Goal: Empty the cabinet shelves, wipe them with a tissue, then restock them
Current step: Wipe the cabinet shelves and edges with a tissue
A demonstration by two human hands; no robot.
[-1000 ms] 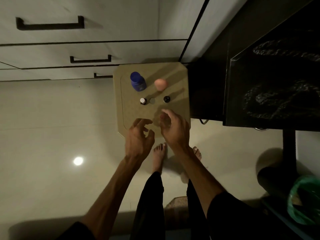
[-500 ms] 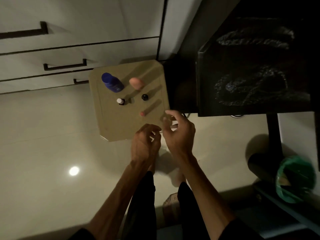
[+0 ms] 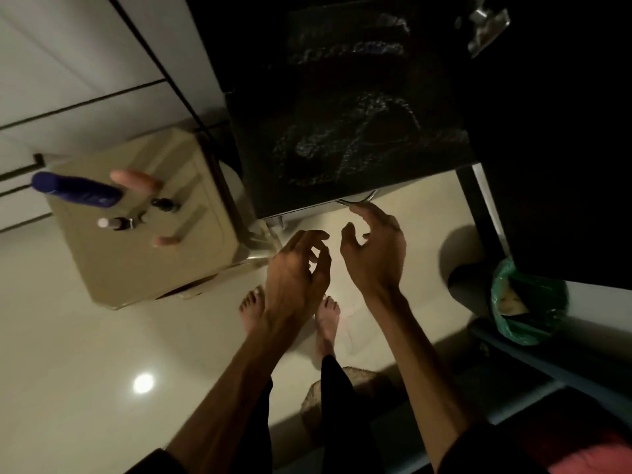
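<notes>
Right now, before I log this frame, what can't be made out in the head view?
- Dark cabinet interior: too dim to tell what lies on its shelf.
- Blue bottle and small bottles on the stool: motion blur hides labels.
- Green bag: contents unclear in shadow.
- Left hand and right hand: empty, no tissue in view.

Both hands are off the stool now! The left hand [image 3: 295, 271] has pulled back past the stool's [image 3: 143, 268] near right corner and hangs over the floor, fingers loosely curled, holding nothing. The right hand [image 3: 374, 249] has swung further right, fingers spread, up beside the metal handle [image 3: 357, 199] under the dark cabinet's [image 3: 342, 107] edge.
</notes>
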